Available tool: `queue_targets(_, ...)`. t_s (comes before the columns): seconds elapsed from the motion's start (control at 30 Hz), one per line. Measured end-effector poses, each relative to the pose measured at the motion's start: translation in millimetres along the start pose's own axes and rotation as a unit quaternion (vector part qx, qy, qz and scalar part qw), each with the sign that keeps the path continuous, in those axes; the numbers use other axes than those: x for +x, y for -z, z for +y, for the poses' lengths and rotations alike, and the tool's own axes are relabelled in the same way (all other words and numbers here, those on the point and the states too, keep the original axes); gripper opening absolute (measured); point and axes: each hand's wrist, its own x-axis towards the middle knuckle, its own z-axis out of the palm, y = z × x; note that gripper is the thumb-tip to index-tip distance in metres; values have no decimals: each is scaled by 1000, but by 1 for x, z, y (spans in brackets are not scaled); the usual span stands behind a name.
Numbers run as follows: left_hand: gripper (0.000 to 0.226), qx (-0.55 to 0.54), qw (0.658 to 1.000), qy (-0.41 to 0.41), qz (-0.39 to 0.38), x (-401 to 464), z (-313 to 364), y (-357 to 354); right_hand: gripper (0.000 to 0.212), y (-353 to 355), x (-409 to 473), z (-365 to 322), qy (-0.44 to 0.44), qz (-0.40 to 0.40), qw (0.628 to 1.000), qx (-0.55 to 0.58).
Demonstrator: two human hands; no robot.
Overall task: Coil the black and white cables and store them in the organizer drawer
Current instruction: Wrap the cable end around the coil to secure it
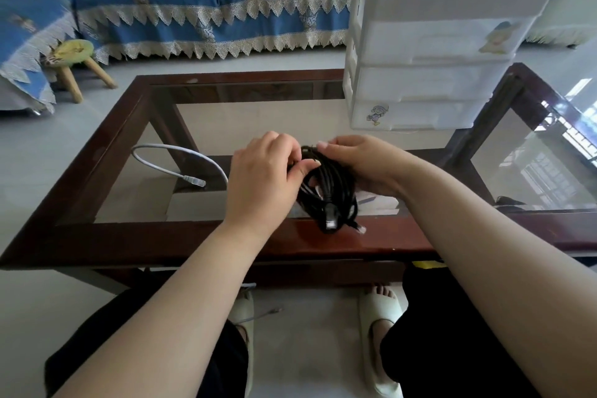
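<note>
Hands meet at the centre of the frame, both gripping a coiled black cable [326, 184] above the near edge of a glass-topped coffee table [181, 236] with a dark wooden frame. The left hand [261, 178] has its fingers curled around the upper left side of the coil, thumb pressed against the strands. The right hand [361, 165] pinches the top of the coil from the right, fingertips curled over the bundle. The coil hangs down from the two hands, with a black plug and a clear connector dangling at its lower end, just over the table's front rail.

To the left of the hands, a white cable [174, 158] lies loose on the glass in an open loop, its clear connector pointing right; part of it is hidden behind the left hand.

At the upper right of the frame stands a white plastic organizer [429, 52] with stacked drawers, all pushed in, resting on the far right part of the table.

Across the top of the frame runs a sofa [213, 3] under a blue cover with lace trim. A small wooden stool [76, 61] sits at the upper left, on the pale floor.
</note>
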Motion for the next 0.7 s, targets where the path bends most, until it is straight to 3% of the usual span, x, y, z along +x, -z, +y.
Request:
queue_targets(0.13, 39, 1, 998, 39, -42, 4, 2, -1, 24, -12, 1, -6, 94, 145, 978, -119)
queue_targets(0.27, 36, -90, 985, 114, -89, 4, 10, -3, 26, -15, 0, -7, 132, 178, 954, -201)
queue_targets(0.47, 33, -224, 933, 223, -174, 10, 9, 3, 24, -19, -2, -4, 153, 173, 935, -271)
queue_targets(0.53, 25, -178, 955, 160, -175, 8, 5, 4, 26, -17, -1, -4, 144, 177, 932, -283)
queue_targets(0.6, 15, -57, 989, 23, -132, 7, -3, 5, 29, -13, 0, -4, 116, 164, 938, -281)
queue_targets(0.7, 16, 57, 988, -108, -89, 12, -6, 5, 32, -9, 0, 1, 64, 123, 969, -205)
